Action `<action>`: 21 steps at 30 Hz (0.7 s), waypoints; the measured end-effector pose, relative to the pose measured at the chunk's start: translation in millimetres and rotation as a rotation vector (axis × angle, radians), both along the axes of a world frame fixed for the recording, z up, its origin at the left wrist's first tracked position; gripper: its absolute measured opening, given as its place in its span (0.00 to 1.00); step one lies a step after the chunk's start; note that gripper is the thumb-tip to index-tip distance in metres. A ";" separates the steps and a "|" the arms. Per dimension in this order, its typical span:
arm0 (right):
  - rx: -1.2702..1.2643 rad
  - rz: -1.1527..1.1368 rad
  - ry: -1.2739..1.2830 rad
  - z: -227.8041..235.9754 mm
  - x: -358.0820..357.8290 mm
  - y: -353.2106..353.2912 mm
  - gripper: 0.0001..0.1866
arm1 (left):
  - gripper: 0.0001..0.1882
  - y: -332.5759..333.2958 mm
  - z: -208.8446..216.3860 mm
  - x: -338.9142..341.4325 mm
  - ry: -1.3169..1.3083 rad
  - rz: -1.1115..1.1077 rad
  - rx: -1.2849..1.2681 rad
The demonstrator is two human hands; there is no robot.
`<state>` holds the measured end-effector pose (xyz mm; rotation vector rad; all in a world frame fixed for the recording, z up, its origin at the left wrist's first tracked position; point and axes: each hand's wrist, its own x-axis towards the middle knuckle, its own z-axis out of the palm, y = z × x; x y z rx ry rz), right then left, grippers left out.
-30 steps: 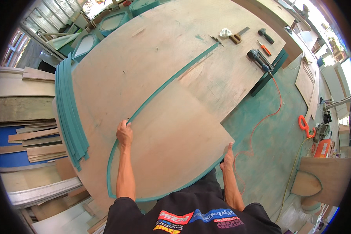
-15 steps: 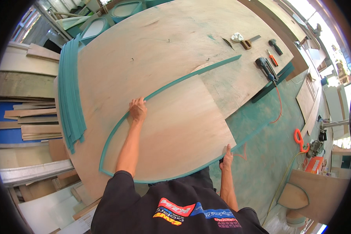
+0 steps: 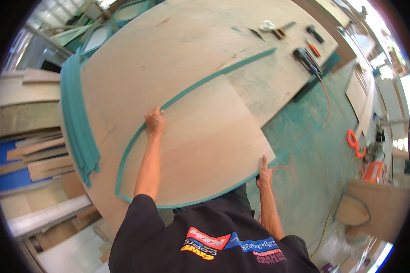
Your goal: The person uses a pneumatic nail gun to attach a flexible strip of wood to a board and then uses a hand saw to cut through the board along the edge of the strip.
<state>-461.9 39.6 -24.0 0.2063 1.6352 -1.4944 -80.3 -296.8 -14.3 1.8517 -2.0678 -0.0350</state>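
A pale plywood panel (image 3: 205, 141) with a curved outline lies in front of me, reaching out past the table's edge at the lower right. A long, thin teal strip (image 3: 197, 85) runs along its curved sides, and its far end sticks out past the panel. My left hand (image 3: 155, 120) is closed over the strip at the panel's far left edge, fingers bent down. At the near right corner, my right hand (image 3: 263, 175) grips the strip and panel edge with one digit stretched along the top. Its other fingers are partly hidden below, beside a small dark thing.
Far right on the table (image 3: 118, 82) lie a nail gun (image 3: 307, 61) with an orange hose, orange-handled pliers (image 3: 313, 48), a wooden-handled saw (image 3: 278, 32) and a black tool (image 3: 315, 34). Teal strips (image 3: 77, 123) are stacked at the left edge, with wooden boards (image 3: 41, 154) beyond.
The view has shifted slightly, so the table and tools appear higher. Both hands stay at about the same places on the strip, and the panel keeps its position against it.
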 end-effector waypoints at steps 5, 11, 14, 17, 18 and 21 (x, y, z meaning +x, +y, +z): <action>0.056 0.042 0.058 -17.5 -15.8 2.5 0.51 | 0.13 -2.2 2.3 -10.1 -0.075 -0.026 0.023; 0.094 0.199 0.164 5.3 -9.6 7.3 0.51 | 0.18 24.4 15.8 -47.7 -0.190 0.101 -0.190; 0.100 0.337 0.019 4.4 -17.4 34.3 0.50 | 0.18 67.2 16.8 -96.5 -0.107 0.009 -0.268; -0.003 0.456 -0.151 8.1 -20.8 62.1 0.49 | 0.17 94.4 10.0 -136.9 -0.016 -0.084 -0.134; -0.032 0.482 -0.191 7.6 -28.8 79.8 0.49 | 0.16 105.2 9.8 -158.2 0.026 -0.099 -0.108; 0.153 0.522 -0.197 -11.4 -67.5 133.1 0.43 | 0.15 139.1 9.3 -219.1 0.133 -0.125 -0.029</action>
